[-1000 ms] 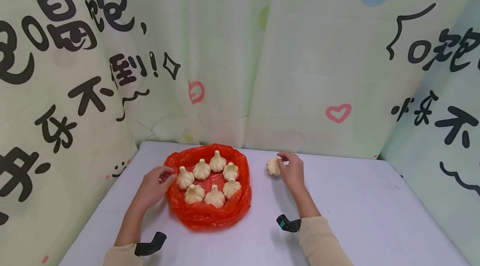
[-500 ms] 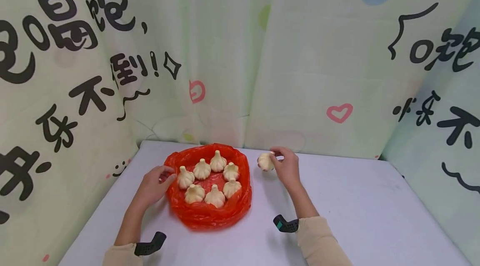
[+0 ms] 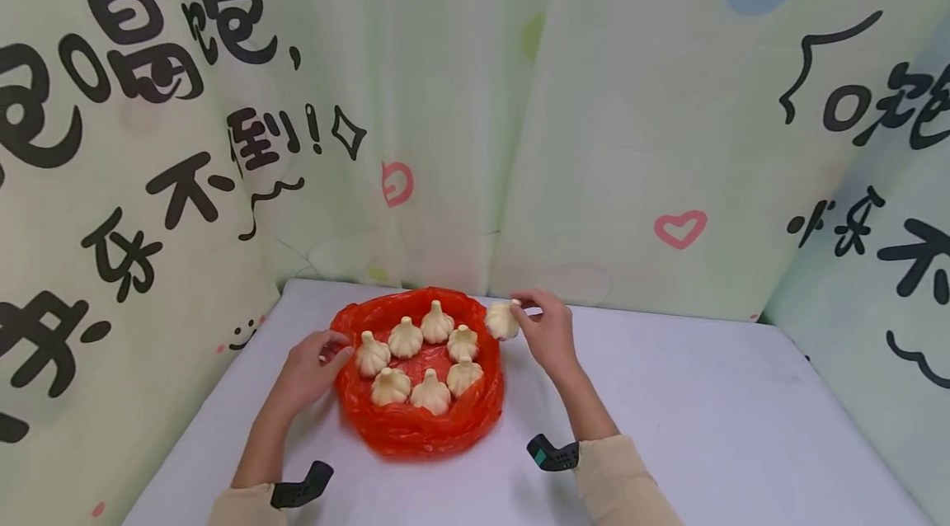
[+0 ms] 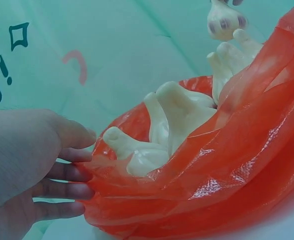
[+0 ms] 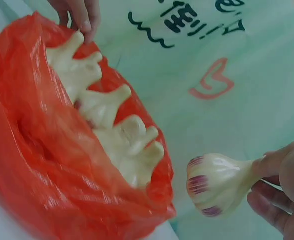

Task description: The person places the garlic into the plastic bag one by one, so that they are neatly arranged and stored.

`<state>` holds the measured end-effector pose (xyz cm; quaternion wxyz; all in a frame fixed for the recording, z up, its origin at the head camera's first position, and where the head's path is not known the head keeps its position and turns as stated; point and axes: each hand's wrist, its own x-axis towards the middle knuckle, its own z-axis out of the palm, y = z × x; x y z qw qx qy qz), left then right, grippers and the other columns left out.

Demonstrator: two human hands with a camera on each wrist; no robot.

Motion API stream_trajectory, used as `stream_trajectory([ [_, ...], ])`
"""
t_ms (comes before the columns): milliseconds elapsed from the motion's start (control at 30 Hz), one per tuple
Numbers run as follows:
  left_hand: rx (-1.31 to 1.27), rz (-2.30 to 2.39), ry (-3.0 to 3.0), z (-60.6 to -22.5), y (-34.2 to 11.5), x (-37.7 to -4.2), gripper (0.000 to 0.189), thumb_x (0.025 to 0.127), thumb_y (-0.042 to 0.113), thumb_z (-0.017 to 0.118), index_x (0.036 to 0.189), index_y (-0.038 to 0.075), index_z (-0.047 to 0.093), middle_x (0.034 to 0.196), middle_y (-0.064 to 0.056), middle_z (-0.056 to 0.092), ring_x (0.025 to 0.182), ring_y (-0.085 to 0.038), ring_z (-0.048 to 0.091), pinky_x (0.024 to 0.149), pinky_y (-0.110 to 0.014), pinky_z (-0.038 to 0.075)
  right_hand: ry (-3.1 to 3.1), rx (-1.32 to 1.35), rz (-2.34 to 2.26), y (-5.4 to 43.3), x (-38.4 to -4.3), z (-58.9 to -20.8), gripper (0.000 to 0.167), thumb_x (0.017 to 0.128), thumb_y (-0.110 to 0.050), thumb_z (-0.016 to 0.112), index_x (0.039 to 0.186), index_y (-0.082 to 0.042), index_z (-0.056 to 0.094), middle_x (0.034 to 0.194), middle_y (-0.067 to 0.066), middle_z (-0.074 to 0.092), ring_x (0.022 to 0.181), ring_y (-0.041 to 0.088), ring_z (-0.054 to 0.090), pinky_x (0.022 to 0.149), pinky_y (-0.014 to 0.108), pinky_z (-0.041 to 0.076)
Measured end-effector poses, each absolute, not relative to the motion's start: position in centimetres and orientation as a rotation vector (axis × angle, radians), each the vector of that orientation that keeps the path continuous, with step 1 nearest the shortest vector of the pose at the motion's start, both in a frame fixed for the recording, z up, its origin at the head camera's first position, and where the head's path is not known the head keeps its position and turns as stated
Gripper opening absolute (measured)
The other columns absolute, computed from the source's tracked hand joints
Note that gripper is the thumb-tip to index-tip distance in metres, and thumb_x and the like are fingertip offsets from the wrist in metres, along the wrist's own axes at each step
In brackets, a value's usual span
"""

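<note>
A red plastic bag (image 3: 423, 437) sits with its mouth spread wide, and several garlic bulbs (image 3: 405, 338) stand inside in a loose ring, stems up. At the bag's left side, my left hand (image 3: 315, 368) rests with its fingers (image 4: 69, 190) reaching to the red film, thumb apart from them in the left wrist view. My right hand (image 3: 551, 332) pinches another garlic bulb (image 3: 501, 320) by its stem, just beyond the bag's right rim. Purple streaks mark the base of this held garlic bulb (image 5: 212, 182) in the right wrist view.
A white table (image 3: 668, 419) lies under the bag. Pale printed curtains (image 3: 594, 138) with dark lettering enclose it at the back and both sides. Each forearm wears a black wrist device, the right one (image 3: 552, 453) beside the beige sleeve.
My right hand has carried the pinched garlic bulb leftward to the bag's right rim. My left hand has stayed beside the bag. The head view has shifted slightly.
</note>
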<state>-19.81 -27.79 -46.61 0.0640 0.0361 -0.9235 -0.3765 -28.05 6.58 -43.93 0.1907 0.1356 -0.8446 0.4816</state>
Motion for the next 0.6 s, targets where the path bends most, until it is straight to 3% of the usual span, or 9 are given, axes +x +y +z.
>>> stream_trajectory([
  [600,0.043,-1.117,-2.793,-46.7,-28.0,-20.3,0.025,0.094,0.019,0.060,0.115,0.004,0.060,0.106,-0.012,0.060,0.095,-0.023,0.055,0.080,-0.035,0.055,-2.360,0.594,1.437,3.2,-26.2,-42.9,0.020,0.088,-0.007,0.068,0.108,-0.008,0.071,0.103,0.007,0.069,0.093,0.022,0.065,0.079,0.039,0.059],
])
